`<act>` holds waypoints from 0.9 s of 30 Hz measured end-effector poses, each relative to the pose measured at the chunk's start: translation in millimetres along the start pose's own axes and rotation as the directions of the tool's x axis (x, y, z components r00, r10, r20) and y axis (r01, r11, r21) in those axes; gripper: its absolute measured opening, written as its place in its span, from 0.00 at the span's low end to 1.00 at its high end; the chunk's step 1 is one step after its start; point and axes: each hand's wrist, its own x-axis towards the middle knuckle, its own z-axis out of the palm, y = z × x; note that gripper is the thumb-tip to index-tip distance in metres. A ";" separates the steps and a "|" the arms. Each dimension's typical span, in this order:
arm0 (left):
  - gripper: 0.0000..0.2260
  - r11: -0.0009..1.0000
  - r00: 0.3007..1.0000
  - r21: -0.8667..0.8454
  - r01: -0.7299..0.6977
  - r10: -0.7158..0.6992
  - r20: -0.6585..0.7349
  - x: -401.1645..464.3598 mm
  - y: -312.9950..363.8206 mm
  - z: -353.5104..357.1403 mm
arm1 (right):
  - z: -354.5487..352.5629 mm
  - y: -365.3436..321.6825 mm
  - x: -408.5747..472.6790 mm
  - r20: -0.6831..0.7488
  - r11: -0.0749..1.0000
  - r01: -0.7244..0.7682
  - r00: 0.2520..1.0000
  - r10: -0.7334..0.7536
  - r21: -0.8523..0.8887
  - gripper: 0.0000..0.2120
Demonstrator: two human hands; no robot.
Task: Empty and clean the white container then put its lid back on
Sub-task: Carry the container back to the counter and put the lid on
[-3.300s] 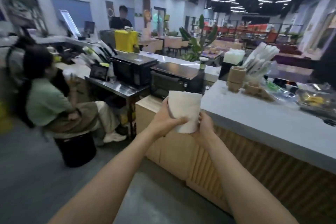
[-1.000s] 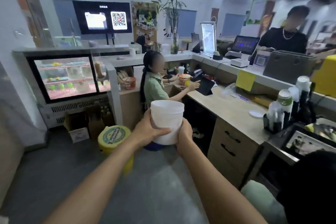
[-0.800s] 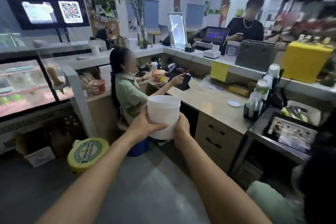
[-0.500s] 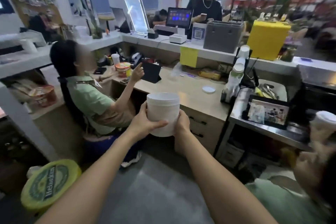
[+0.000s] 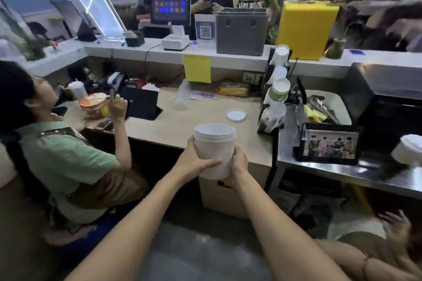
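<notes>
I hold the white container (image 5: 215,146) upright in front of me with both hands, its threaded mouth open at the top. My left hand (image 5: 196,162) wraps its left side and my right hand (image 5: 239,164) grips its right side near the base. The round white lid (image 5: 236,115) lies flat on the beige counter (image 5: 182,118), just beyond the container. The container's inside is hidden from view.
A seated person in a green shirt (image 5: 61,162) eats at the counter on the left, beside a black tablet (image 5: 140,104). A cup rack (image 5: 277,89) and a framed photo (image 5: 330,145) stand right of the lid. Another person's hand (image 5: 395,227) is at the lower right.
My view has swung right and closer to the beige counter, so the lid now lies right behind the container. Both hands keep the same hold on the container.
</notes>
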 end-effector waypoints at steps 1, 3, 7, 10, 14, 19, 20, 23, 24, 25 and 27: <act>0.49 1.000 1.000 -0.010 -0.003 0.003 0.005 15.3 1.4 3.2 | 0.5 -4.7 12.5 -0.005 1.000 -0.004 1.000 0.004 0.010 0.16; 0.45 1.000 1.000 -0.023 -0.004 0.004 0.024 55.5 -1.0 10.1 | 3.7 -13.5 47.0 -0.036 0.999 -0.012 0.999 0.014 0.043 0.16; 0.53 0.998 0.998 -0.064 0.018 -0.014 0.059 125.0 -7.6 16.0 | 14.4 -26.9 105.9 -0.055 0.998 -0.038 0.998 0.041 0.052 0.16; 0.61 0.995 0.997 -0.093 0.032 -0.025 0.074 175.5 -15.1 17.7 | 25.6 -36.8 148.2 -0.075 0.998 -0.050 0.996 0.053 0.047 0.15; 0.56 0.992 0.988 -0.101 0.070 -0.055 0.146 242.4 -32.7 19.3 | 33.1 -42.5 209.5 -0.136 0.993 -0.100 0.985 0.108 0.065 0.14; 0.57 0.992 0.972 -0.049 0.119 -0.107 0.212 311.8 -52.3 27.0 | 35.3 -46.7 272.9 -0.200 0.984 -0.171 0.964 0.176 0.043 0.17; 0.58 0.991 0.969 -0.032 0.132 -0.123 0.213 320.9 -56.5 29.0 | 34.7 -46.7 283.8 -0.205 0.982 -0.186 0.960 0.189 0.032 0.17; 0.57 0.987 0.962 0.017 0.158 -0.158 0.224 352.6 -71.1 36.1 | 33.1 -47.1 317.6 -0.230 0.968 -0.247 0.941 0.248 0.034 0.16; 0.56 0.986 0.961 0.021 0.163 -0.163 0.225 364.0 -75.2 39.1 | 33.0 -48.6 330.0 -0.240 0.965 -0.262 0.935 0.261 0.028 0.16; 0.54 0.985 0.960 0.029 0.168 -0.171 0.222 372.5 -78.6 41.5 | 32.8 -49.1 341.1 -0.238 0.963 -0.269 0.935 0.262 0.003 0.15; 0.51 0.984 0.966 0.033 0.176 -0.179 0.189 389.2 -86.3 46.3 | 33.5 -53.7 364.1 -0.245 0.957 -0.277 0.937 0.250 -0.084 0.14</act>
